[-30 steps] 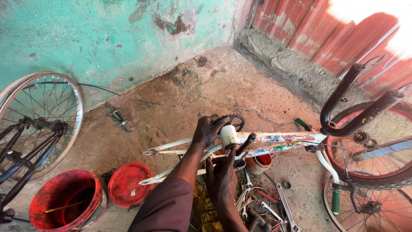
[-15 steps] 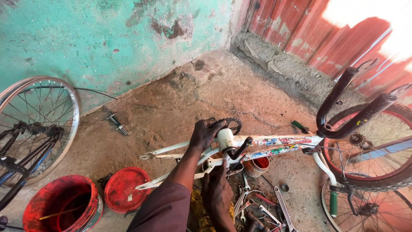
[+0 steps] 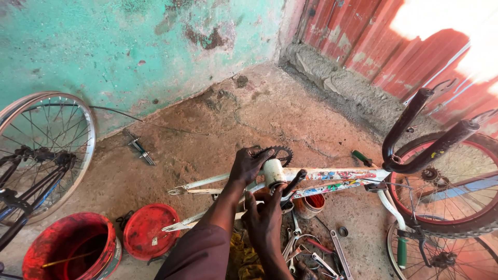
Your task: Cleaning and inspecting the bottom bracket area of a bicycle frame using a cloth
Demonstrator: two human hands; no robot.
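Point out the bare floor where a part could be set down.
Bare patch: the dirt floor between the turquoise wall and the white bicycle frame. Crowded: wrenches below the frame beside the right hand, and the red bucket and red lid.

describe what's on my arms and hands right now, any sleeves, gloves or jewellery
Both hands are bare: no gloves, rings or watch show on the left hand or the right hand. The left arm wears a dark maroon-brown sleeve down to the forearm; no sleeve shows on the right.

A peeling green wall [image 3: 129, 46] is meeting a red metal sheet wall [image 3: 384, 46]. Sunlight is glaring over the cracked dirt floor [image 3: 207, 140].
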